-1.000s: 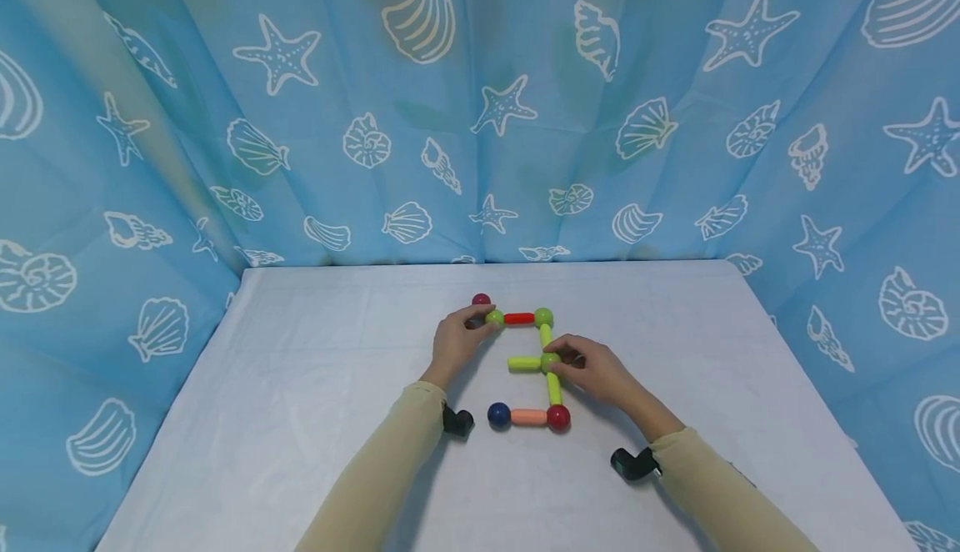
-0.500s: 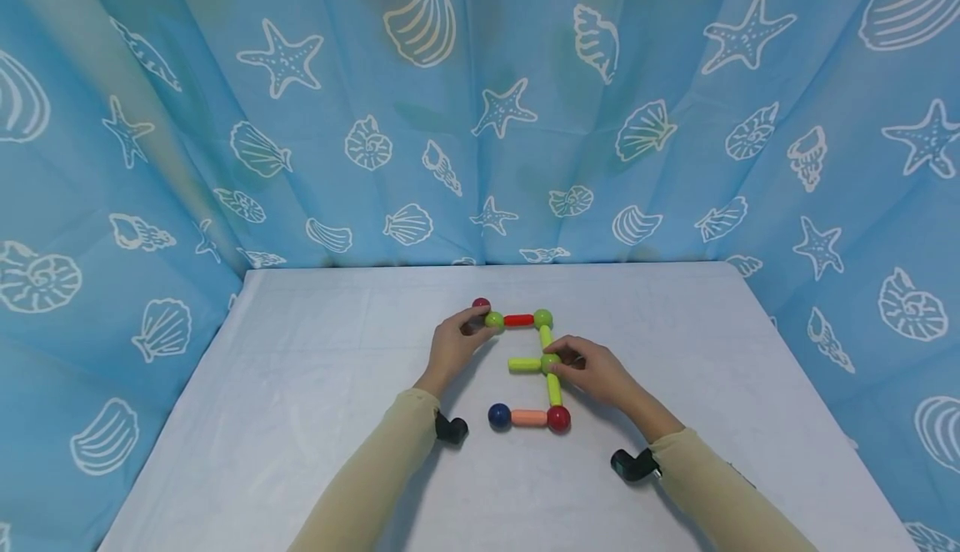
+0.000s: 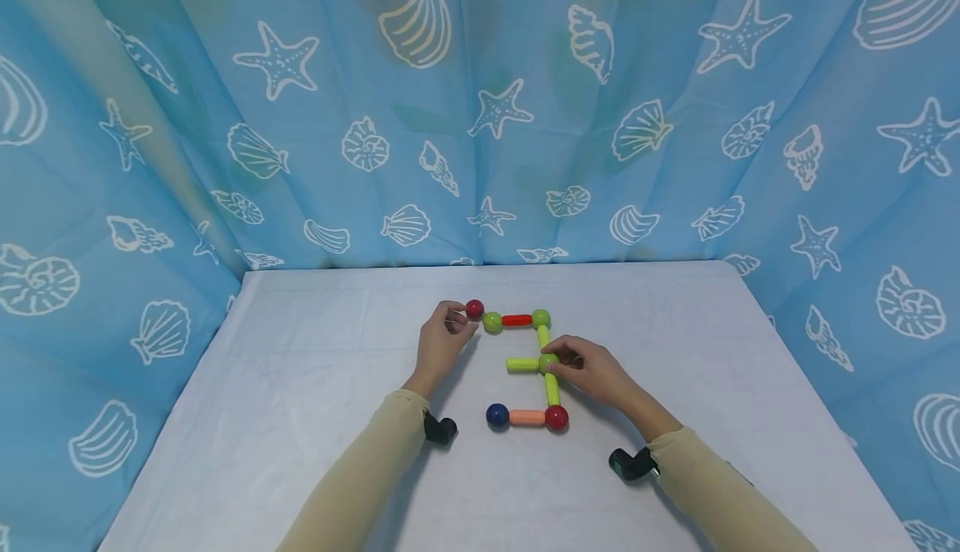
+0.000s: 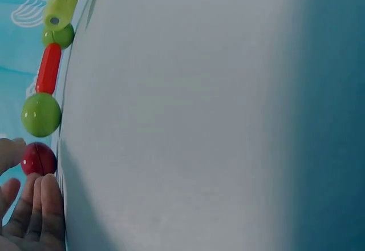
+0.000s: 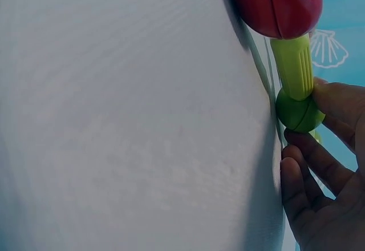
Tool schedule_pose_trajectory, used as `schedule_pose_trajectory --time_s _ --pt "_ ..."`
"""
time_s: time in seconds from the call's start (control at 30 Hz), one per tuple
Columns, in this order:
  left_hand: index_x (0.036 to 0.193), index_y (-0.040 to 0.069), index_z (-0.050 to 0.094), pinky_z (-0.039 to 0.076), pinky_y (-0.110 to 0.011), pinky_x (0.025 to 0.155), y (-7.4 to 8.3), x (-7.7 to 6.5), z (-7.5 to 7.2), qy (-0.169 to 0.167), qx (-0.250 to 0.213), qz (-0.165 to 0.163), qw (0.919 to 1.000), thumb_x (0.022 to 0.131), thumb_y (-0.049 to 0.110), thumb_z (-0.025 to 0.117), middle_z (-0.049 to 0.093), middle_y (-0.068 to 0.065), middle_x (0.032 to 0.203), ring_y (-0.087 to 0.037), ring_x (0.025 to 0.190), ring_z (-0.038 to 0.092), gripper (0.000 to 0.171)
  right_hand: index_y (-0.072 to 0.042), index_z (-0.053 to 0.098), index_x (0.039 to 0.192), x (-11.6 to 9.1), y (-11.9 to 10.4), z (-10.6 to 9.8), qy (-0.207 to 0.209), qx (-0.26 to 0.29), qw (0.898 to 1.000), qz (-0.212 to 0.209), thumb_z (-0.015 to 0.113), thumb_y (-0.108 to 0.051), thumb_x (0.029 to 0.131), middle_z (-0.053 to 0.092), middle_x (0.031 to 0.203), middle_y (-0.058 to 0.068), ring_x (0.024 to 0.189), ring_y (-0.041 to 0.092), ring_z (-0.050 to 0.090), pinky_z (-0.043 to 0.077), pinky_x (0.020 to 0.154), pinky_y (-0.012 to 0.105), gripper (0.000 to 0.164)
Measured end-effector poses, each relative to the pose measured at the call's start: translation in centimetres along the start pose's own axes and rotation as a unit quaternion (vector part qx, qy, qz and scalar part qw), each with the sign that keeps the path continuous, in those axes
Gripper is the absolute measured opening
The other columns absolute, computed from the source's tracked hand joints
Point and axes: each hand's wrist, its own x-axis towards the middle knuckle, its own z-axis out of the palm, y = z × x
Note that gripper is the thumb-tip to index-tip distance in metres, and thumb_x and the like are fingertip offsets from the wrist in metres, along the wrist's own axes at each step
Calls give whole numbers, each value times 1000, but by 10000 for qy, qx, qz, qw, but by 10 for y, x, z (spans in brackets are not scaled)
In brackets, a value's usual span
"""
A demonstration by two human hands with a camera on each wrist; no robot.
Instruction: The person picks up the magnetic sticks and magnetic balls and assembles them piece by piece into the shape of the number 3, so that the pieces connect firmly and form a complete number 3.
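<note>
My left hand (image 3: 437,343) is beside a loose-looking red ball (image 3: 475,309) at the back, its fingertips at the ball's left side and the thumb apart, below. In the left wrist view the red ball (image 4: 39,158) shows between thumb and fingers, without a clear grip. Just right of it stands a green ball (image 3: 492,322), joined by a red rod (image 3: 517,320) to another green ball (image 3: 541,318). My right hand (image 3: 597,368) pinches the middle green ball (image 5: 300,111) between thumb and finger. Yellow-green rods (image 3: 522,364) run from that ball leftward, back and forward.
At the front, a red ball (image 3: 557,418), a salmon rod (image 3: 527,418) and a dark blue ball (image 3: 498,416) form the lower arm of the shape. All lies on a white-covered table (image 3: 300,452). A blue shell-patterned curtain (image 3: 480,118) hangs around it.
My left hand has left the back-left green ball and drawn a little left, to the red ball, which now shows whole. The right hand keeps its hold in place.
</note>
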Motion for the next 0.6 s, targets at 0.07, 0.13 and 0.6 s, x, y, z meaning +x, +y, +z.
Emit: schedule_pose_trajectory --time_s 0.07,0.13,0.6 --pt "127 7 59 54 -35 86 -1 4 0 24 74 -52 10000 92 16 77 67 -6 105 -19 93 64 40 -18 69 120 0 1 0 -6 8 10000 -7 74 -18 94 66 105 -4 95 16 59 52 89 36 27" --pt "132 8 57 54 -35 86 -1 8 -1 -29 208 -71 9998 92 17 76 66 -7 109 -19 93 64 45 -18 69 120 0 1 0 6 28 10000 5 74 -17 94 66 105 -4 95 16 59 52 89 36 26" --pt "146 26 55 52 -38 89 2 22 -4 -720 1141 162 9907 95 20 74 65 -6 129 -21 98 61 54 -18 69 120 0 -1 1 0 13 10000 96 73 -17 94 65 104 -4 95 16 58 51 88 35 26"
